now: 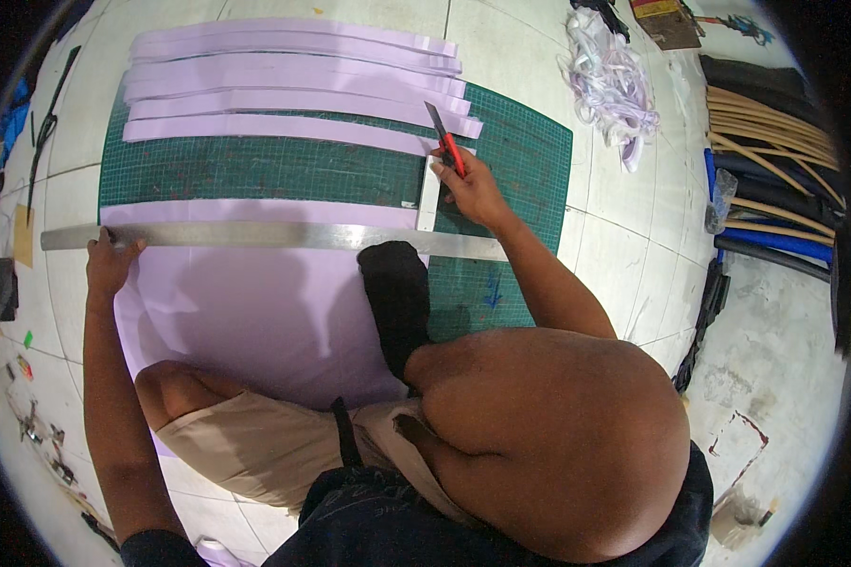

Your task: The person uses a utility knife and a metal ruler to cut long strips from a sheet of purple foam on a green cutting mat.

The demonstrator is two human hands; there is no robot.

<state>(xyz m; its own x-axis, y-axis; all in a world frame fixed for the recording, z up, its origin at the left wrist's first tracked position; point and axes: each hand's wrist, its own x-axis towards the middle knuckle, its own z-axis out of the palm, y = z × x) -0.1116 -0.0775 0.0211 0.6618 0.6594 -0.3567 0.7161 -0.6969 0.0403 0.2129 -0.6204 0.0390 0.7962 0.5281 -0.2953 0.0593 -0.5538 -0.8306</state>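
Observation:
A long metal ruler (284, 234) lies across a lilac sheet (227, 302), near the sheet's far edge. My left hand (112, 263) grips the ruler near its left end, fingertips at its edge. My right hand (475, 192) is closed round a red utility knife (452, 151), its dark blade pointing away from me. The same hand's fingers touch the top of a short white strip (428, 197), which stands at right angles to the ruler. My black-socked foot (394, 283) rests on the sheet against the ruler. Several cut lilac strips (284, 90) lie in rows beyond.
A green cutting mat (529, 142) lies under the work on the white tiled floor (624, 274). At the far right is a heap of whitish ribbon-like scraps (615, 90) beside a box (667, 24). Rolls and tan rods (775, 128) are stacked along the right.

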